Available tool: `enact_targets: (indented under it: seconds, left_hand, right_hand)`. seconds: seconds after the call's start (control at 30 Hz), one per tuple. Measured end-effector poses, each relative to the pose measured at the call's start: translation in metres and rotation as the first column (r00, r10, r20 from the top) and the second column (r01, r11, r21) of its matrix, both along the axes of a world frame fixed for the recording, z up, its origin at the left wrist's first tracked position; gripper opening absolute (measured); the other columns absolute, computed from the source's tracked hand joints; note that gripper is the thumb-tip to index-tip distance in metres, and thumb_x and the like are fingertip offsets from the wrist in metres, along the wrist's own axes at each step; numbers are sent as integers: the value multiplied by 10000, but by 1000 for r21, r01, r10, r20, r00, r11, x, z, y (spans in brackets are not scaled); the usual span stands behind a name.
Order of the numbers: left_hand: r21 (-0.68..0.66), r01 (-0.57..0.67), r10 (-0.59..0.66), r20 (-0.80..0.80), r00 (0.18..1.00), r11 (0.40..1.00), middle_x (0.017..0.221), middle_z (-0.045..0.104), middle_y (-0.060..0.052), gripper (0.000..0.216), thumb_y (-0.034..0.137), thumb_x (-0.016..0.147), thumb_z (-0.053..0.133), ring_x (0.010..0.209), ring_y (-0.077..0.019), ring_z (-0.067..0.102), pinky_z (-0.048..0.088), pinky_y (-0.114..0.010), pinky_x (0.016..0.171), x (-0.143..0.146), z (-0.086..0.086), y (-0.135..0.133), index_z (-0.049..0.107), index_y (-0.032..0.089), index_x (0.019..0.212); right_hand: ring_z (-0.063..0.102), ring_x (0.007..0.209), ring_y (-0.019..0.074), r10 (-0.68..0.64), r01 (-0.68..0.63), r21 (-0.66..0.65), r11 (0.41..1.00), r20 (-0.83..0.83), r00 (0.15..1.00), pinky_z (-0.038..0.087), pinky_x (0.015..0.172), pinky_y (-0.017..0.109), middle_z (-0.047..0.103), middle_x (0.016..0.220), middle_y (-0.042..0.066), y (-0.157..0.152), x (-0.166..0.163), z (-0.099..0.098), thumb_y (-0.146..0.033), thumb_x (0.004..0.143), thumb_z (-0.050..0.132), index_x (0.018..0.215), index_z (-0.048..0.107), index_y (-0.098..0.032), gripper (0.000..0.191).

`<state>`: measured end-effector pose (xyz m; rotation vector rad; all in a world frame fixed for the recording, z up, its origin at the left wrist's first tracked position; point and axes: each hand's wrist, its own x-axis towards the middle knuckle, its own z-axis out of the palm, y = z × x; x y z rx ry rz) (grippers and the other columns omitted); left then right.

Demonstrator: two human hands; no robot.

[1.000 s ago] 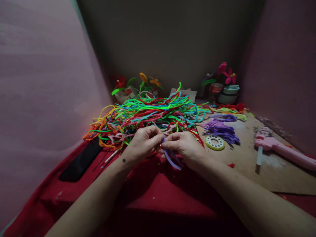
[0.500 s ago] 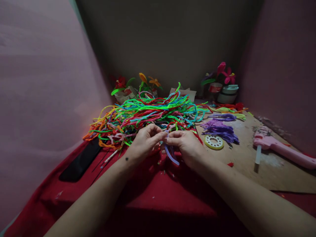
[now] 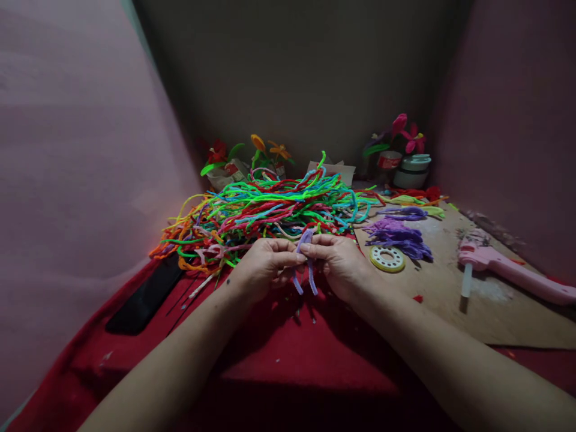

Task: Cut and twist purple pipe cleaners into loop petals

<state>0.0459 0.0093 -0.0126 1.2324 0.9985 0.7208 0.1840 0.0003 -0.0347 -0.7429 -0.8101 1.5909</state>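
A light purple pipe cleaner is bent into a narrow loop at the top, its two ends hanging down. My left hand pinches its left side between thumb and fingers. From the right, my right hand pinches the same pipe cleaner near the loop. Both hands are held above the red cloth. Just beyond them lies a large tangled pile of pipe cleaners in green, red, blue, orange and pink.
To the right, a cardboard sheet bears purple pipe cleaner bundles, a yellow-and-white ring and a pink glue gun. A black phone lies at left. Pipe cleaner flowers stand in containers along the back.
The pipe cleaner's loop now points up between my fingers, and its ends hang more nearly straight down. My hands have turned slightly. The view has shifted a little.
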Motion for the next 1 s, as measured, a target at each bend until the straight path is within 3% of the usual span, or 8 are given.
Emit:
enact_targets:
  seconds: [0.3, 0.63, 0.8, 1.0]
  left_hand:
    - [79, -67, 58, 110, 992, 995, 479, 459, 65, 107, 158, 645, 636, 348, -19, 344, 245, -154, 348, 4, -4, -3, 537, 135, 678]
    - [-142, 101, -69, 214, 974, 985, 446, 383, 79, 161, 158, 631, 631, 317, -1, 270, 242, -136, 312, 0, -3, 3, 585, 106, 777]
    - [-150, 161, -120, 249, 961, 975, 450, 404, 67, 162, 151, 655, 618, 328, -7, 308, 292, -130, 332, -4, -5, 6, 585, 98, 805]
    - [-153, 215, -179, 219, 959, 964, 410, 436, 58, 111, 179, 651, 631, 296, -33, 337, 315, -140, 287, -3, -2, 4, 537, 123, 664]
  right_hand:
    - [561, 564, 125, -22, 18, 67, 998, 58, 998, 438, 599, 279, 636, 645, 18, -1, 1, 2, -187, 535, 705, 671, 654, -132, 155]
    - [551, 544, 114, 53, -51, 43, 998, -58, 997, 442, 599, 273, 624, 595, 20, 1, 1, 2, -141, 519, 710, 656, 664, -119, 146]
    - [554, 540, 120, 99, -96, 43, 994, -81, 992, 446, 572, 268, 620, 608, 27, 0, 2, 4, -128, 523, 707, 669, 660, -111, 154]
    - [548, 523, 106, 75, -69, 68, 995, -87, 993, 450, 543, 248, 618, 606, 18, -1, 1, 5, -195, 597, 698, 666, 639, -119, 118]
